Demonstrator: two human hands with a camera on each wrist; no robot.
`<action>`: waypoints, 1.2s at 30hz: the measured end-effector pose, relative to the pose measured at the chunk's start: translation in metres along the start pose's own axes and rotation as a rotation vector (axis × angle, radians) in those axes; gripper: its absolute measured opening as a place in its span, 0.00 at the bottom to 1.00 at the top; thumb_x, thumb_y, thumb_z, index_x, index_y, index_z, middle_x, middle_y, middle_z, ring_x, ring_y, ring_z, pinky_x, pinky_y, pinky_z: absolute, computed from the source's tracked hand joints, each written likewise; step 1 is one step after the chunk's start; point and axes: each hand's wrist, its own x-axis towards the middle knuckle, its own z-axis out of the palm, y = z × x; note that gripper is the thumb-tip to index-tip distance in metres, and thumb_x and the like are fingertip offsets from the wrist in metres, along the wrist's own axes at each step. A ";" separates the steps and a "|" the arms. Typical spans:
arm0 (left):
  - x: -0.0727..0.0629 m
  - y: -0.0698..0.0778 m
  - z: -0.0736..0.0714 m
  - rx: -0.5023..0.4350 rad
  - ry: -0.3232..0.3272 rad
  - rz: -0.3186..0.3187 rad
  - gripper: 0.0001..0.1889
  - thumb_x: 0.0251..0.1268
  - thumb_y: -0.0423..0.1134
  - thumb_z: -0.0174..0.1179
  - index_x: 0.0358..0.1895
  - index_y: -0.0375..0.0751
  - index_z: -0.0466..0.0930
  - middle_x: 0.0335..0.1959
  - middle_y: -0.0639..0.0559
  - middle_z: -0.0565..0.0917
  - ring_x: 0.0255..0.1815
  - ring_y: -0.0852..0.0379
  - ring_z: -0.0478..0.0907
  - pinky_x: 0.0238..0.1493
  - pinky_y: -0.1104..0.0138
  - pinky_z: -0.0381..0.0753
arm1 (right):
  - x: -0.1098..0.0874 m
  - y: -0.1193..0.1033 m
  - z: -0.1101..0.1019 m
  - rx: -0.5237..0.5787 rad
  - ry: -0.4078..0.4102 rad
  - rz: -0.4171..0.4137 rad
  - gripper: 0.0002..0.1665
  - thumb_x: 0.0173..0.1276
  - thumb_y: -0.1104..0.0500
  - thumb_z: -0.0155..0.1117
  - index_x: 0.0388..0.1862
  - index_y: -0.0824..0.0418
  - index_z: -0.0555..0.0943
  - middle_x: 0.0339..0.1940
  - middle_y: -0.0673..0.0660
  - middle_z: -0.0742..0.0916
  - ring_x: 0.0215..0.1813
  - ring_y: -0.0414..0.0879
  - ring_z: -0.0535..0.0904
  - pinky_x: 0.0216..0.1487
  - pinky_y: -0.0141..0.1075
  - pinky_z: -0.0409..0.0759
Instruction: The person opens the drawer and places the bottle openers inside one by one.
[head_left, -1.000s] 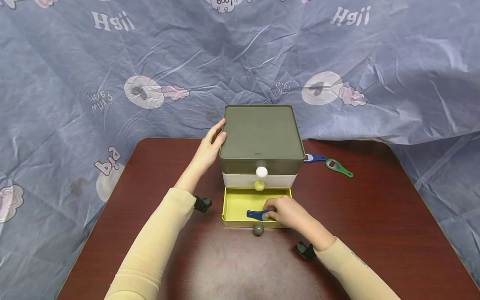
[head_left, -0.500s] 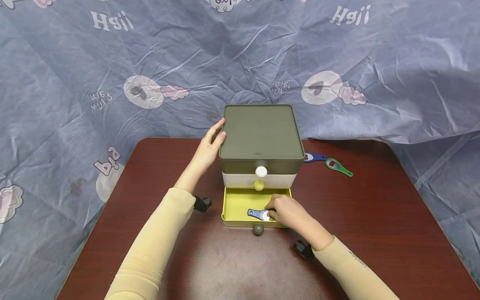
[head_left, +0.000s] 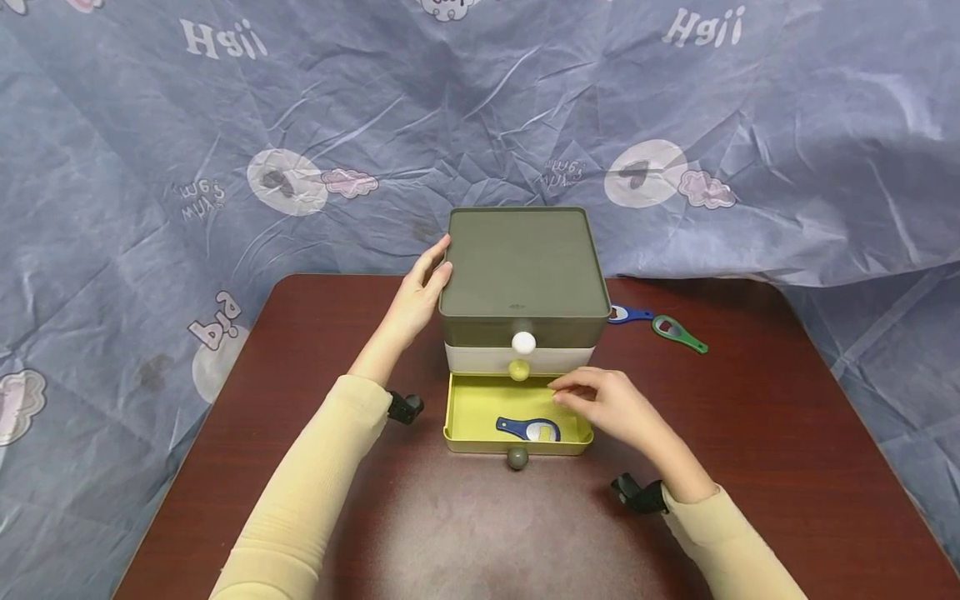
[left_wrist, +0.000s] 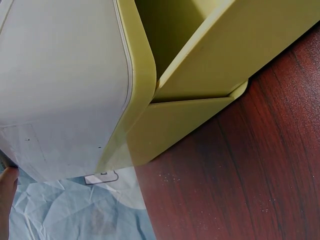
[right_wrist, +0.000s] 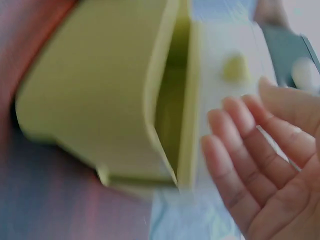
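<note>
A stacked drawer box (head_left: 525,262), dark green on top, white in the middle and yellow below, stands on the table. Its bottom yellow drawer (head_left: 472,404) is pulled out, with a round dark knob (head_left: 517,457) in front. Inside it lies a blue bottle opener (head_left: 528,429), handle to the left. My left hand (head_left: 414,302) rests its fingertips against the left side of the top tier. Over the drawer's right side hovers my right hand (head_left: 607,402), holding nothing; the right wrist view shows its loosely bent fingers (right_wrist: 240,150) and bare palm.
To the right of the box, another blue bottle opener (head_left: 630,314) and a green bottle opener (head_left: 678,333) lie on the reddish-brown table (head_left: 750,433). White (head_left: 523,342) and yellow (head_left: 519,370) knobs mark the upper drawers. A blue-grey patterned cloth (head_left: 420,108) hangs behind.
My right hand has let go of the blue bottle opener in the drawer and lifted up and to the right. The left hand stays where it was.
</note>
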 end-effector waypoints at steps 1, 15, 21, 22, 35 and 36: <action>0.000 0.000 0.000 0.000 0.001 -0.002 0.27 0.80 0.41 0.44 0.78 0.46 0.54 0.79 0.47 0.57 0.79 0.52 0.53 0.77 0.58 0.57 | -0.002 0.003 -0.008 0.023 0.024 0.029 0.09 0.64 0.60 0.71 0.42 0.59 0.88 0.35 0.50 0.90 0.35 0.34 0.83 0.37 0.29 0.82; 0.000 -0.001 -0.001 -0.006 -0.002 0.000 0.27 0.80 0.41 0.44 0.78 0.46 0.54 0.79 0.46 0.56 0.79 0.51 0.53 0.77 0.57 0.57 | -0.003 0.091 -0.077 0.063 0.357 0.334 0.21 0.69 0.48 0.67 0.50 0.64 0.85 0.26 0.28 0.84 0.30 0.21 0.80 0.31 0.21 0.76; 0.000 -0.002 0.000 0.009 -0.006 -0.003 0.27 0.80 0.42 0.44 0.78 0.47 0.54 0.79 0.46 0.57 0.80 0.51 0.53 0.78 0.56 0.56 | -0.002 0.126 -0.083 -0.081 0.516 0.447 0.20 0.69 0.50 0.66 0.51 0.62 0.86 0.32 0.47 0.89 0.28 0.16 0.71 0.28 0.21 0.71; 0.000 -0.002 0.000 0.009 -0.005 -0.003 0.27 0.80 0.42 0.44 0.78 0.47 0.54 0.79 0.46 0.57 0.80 0.51 0.53 0.78 0.56 0.56 | -0.002 0.130 -0.083 -0.106 0.526 0.463 0.20 0.69 0.50 0.66 0.51 0.62 0.86 0.36 0.54 0.90 0.28 0.17 0.70 0.29 0.22 0.71; 0.018 -0.034 -0.001 0.020 0.015 0.032 0.27 0.80 0.49 0.45 0.78 0.59 0.55 0.79 0.54 0.57 0.79 0.56 0.53 0.78 0.57 0.56 | 0.004 0.168 -0.084 -0.220 0.415 0.532 0.22 0.71 0.56 0.61 0.56 0.70 0.80 0.58 0.75 0.80 0.63 0.72 0.70 0.60 0.61 0.67; 0.018 -0.035 0.000 0.022 0.016 0.035 0.27 0.80 0.49 0.45 0.78 0.59 0.55 0.79 0.54 0.57 0.79 0.56 0.53 0.78 0.57 0.56 | 0.005 0.169 -0.083 -0.220 0.412 0.537 0.21 0.71 0.56 0.62 0.56 0.70 0.80 0.57 0.75 0.80 0.63 0.72 0.70 0.61 0.61 0.67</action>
